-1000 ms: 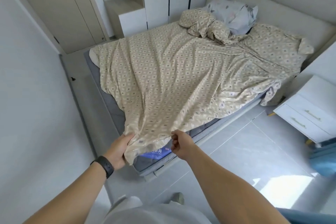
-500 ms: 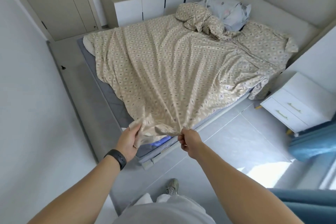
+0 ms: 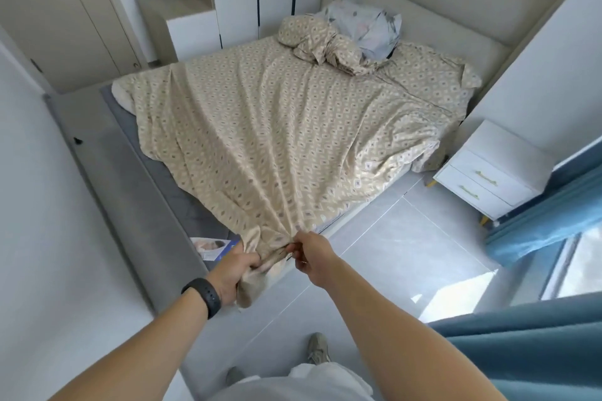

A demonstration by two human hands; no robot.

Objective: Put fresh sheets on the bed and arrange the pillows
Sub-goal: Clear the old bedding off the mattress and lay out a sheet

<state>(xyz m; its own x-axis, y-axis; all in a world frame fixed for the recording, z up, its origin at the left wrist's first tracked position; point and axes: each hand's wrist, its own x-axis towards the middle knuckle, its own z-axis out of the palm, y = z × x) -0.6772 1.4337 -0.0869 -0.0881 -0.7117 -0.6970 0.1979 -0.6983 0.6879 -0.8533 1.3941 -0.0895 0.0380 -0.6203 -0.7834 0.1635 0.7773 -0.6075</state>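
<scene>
Both grips, left hand (image 3: 233, 273) and right hand (image 3: 309, 252), now closer together, clamp the sheet (image 3: 277, 146) corner.

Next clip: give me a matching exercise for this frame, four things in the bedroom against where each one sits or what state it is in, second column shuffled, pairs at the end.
Things
1. beige patterned sheet
2. pale floral pillow
3. white two-drawer nightstand
4. black wristband

Places or states
A. on the floor between the bed and the blue curtain
B. worn on the left arm
C. corner bunched in the left hand and right hand
D. against the headboard, behind a crumpled beige bundle

Pairs: 1-C, 2-D, 3-A, 4-B
</scene>
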